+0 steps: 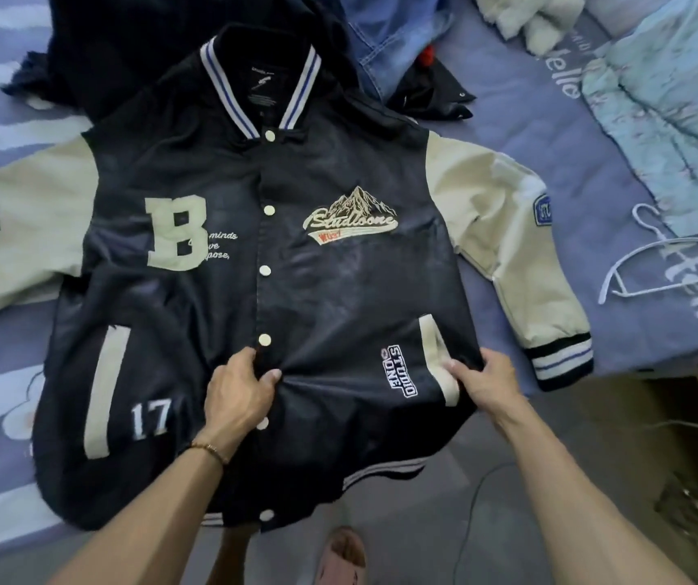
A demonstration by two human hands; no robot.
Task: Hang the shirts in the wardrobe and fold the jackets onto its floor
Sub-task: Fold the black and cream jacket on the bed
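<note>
1 varsity jacket (pixel 317 289) lies flat, front up, snapped shut, on the bed (pixel 550 133). Long axis runs 12 to 6: collar (pixel 260 84) at 12, hem at 6 hanging over the bed edge. 2 cream sleeves: one out toward 9, the other angling down toward 4, its striped cuff (pixel 560 356) at the bed edge. 6 white snaps visible down the placket.

Left hand (pixel 239 390) pinches a fold of dark fabric at the placket, low on the jacket, thumb and fingers curled round it. Right hand (pixel 486 380) grips the side edge by the cream pocket trim (pixel 440 356), at 5.

Around it: dark garment pile (pixel 98 57) at 11, partly under the collar. Blue denim piece (pixel 398 31) at 1, small black item (pixel 436 95) just beside it. White fluffy fabric (pixel 533 14) further out at 1. Light blue blanket (pixel 676 120) at 2. 1 white wire hanger (pixel 651 268) on the sheet at 3, just beyond the sleeve. Floor at 6: 1 pink slipper (pixel 343 555), thin cable (pixel 486 479) near it.
</note>
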